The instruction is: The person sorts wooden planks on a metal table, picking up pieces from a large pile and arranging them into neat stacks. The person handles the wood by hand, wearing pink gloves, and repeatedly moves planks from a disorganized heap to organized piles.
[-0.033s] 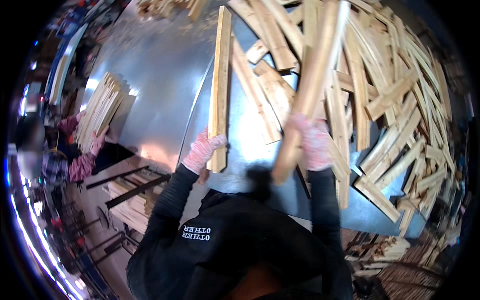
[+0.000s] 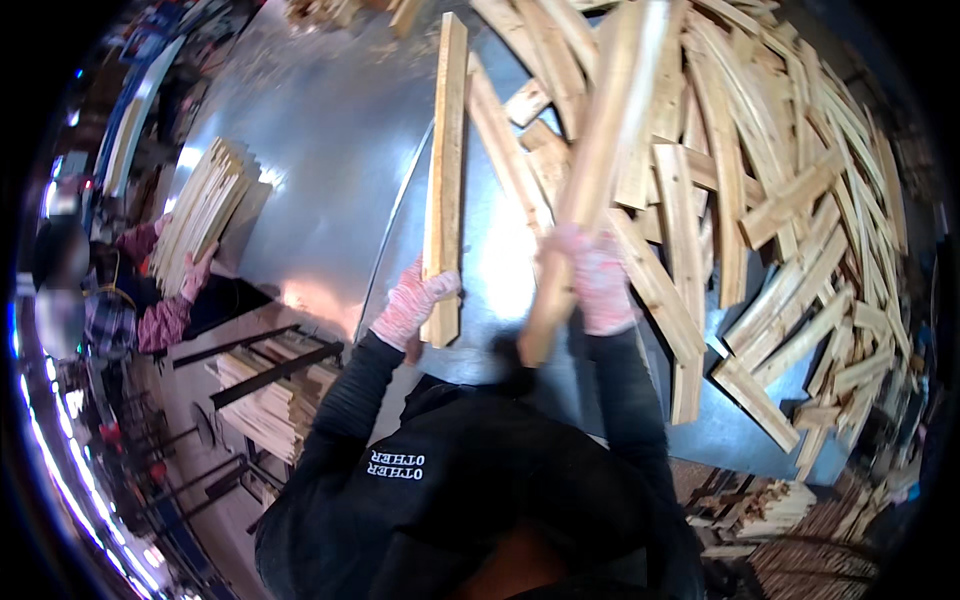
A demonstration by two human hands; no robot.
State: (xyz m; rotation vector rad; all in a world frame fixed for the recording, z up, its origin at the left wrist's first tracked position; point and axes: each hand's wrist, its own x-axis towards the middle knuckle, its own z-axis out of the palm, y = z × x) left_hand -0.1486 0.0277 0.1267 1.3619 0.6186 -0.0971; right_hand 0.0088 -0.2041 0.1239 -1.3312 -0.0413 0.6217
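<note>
My left hand (image 2: pixel 415 302), in a pink-and-white knit glove, is closed round the near end of a pale wooden board (image 2: pixel 448 150). That board points away from me over the metal tabletop (image 2: pixel 320 170). My right hand (image 2: pixel 596 278), gloved alike, grips a second wooden board (image 2: pixel 598 140) near its lower end. This board is tilted, its far end leaning right, and blurred by motion. A gap of bare metal separates the two boards. Behind the right-hand board lies a heap of loose wooden boards (image 2: pixel 732 190), partly hidden by it.
At the left, a co-worker's gloved hands (image 2: pixel 198 272) hold a stack of boards (image 2: pixel 205 210) on the table. Below it, more boards (image 2: pixel 262 400) rest by a dark metal frame (image 2: pixel 275 375). Wood pieces (image 2: pixel 325 10) lie at the far edge. More timber (image 2: pixel 780 510) sits low at the right.
My right hand has moved left with its board, closer to the board in my left hand. The left hand has barely shifted.
</note>
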